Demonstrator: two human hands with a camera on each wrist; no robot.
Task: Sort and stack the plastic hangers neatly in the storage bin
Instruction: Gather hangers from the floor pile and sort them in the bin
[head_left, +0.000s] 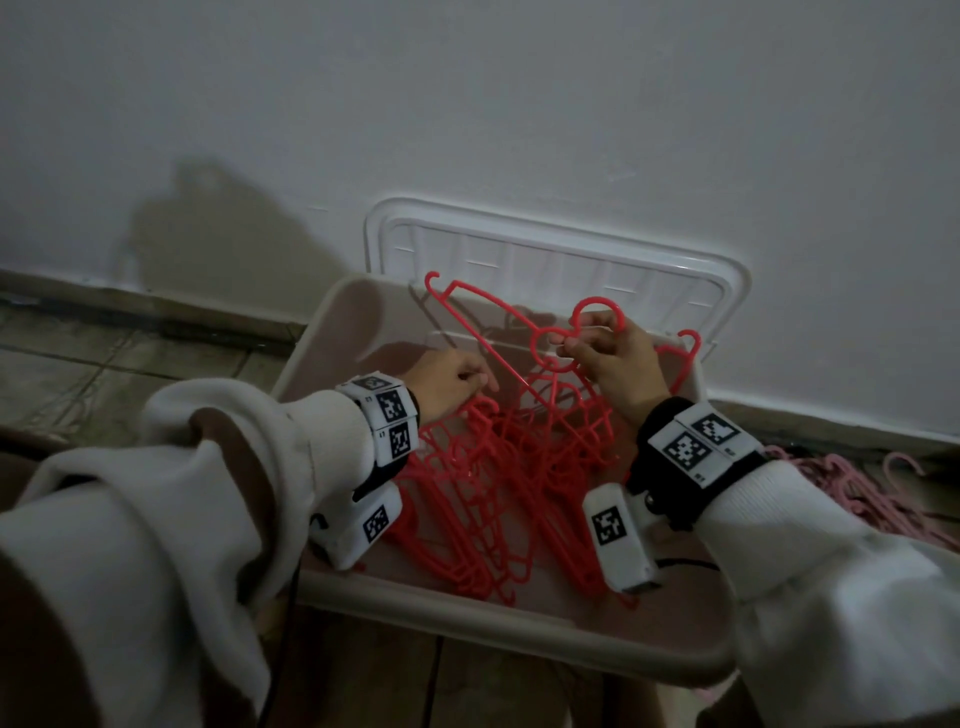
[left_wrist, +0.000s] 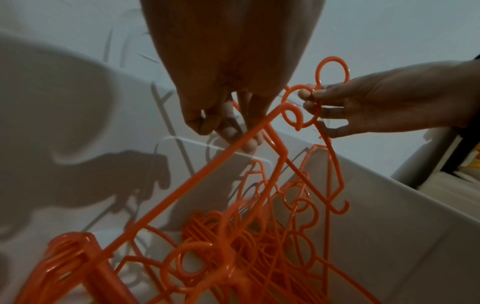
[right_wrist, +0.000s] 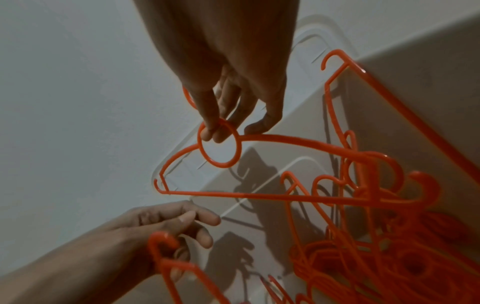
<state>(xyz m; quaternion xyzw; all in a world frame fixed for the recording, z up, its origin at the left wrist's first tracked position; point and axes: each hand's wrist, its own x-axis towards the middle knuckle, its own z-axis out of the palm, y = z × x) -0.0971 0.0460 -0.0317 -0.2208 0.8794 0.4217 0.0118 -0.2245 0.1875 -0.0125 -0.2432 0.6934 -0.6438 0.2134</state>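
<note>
Nearest us, our cream sleeves (head_left: 156, 519) frame the view, each wrist strapped with a marker-covered band. Just past them the beige storage bin (head_left: 519, 629) sits on the floor against the wall, and a tangled heap of red hangers (head_left: 498, 488) fills it, directly beneath and between our hands.

Our left hand (head_left: 449, 382) hovers over the left part of the heap with its fingers curled downward. In the left wrist view its fingertips (left_wrist: 233, 131) close around the thin bar of one red hanger (left_wrist: 182, 185) that slants up out of the pile.

Our right hand (head_left: 613, 358) is held higher, above the far side of the bin. It pinches the ring under the hook of a lifted hanger (head_left: 483, 332); in the right wrist view thumb and fingertips (right_wrist: 210, 131) clamp that ring, and the hanger's frame hangs below, one end down among the pile.

Behind the bin its clear lid (head_left: 556, 260) leans upright against the white wall (head_left: 467, 104). To the right, on the floor, lies a pile of pink hangers (head_left: 852, 493).
</note>
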